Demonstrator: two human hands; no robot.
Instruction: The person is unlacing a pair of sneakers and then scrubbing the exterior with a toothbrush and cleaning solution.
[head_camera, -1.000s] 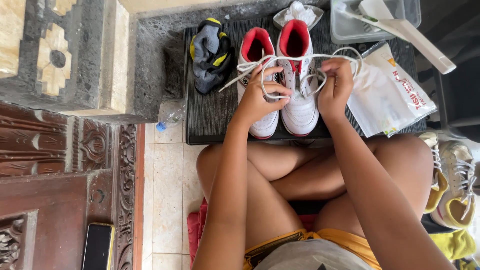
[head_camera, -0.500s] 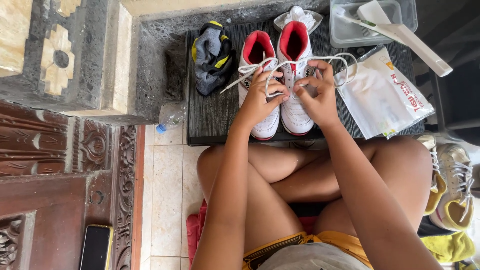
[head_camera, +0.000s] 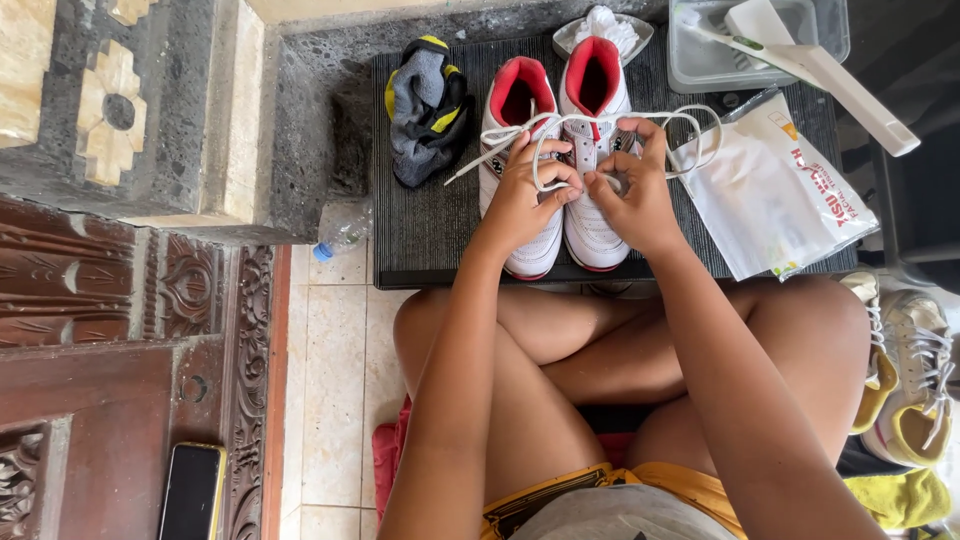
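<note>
Bare mat (head_camera: 430, 235) left; bag (head_camera: 775, 195) right.

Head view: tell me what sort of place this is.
Probably a house doorstep or porch, where shoes get cleaned. A carved wooden door stands beside a tiled floor and a stone step. Both hands, left hand and right hand, hold white laces over sneakers on a dark mat.

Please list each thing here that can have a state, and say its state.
left hand: pinching white lace
right hand: pinching white lace
white lace: loose, looped
pair of sneakers: side by side, upright
plastic bottle: lying down
phone: screen dark
white bag: lying flat
</note>
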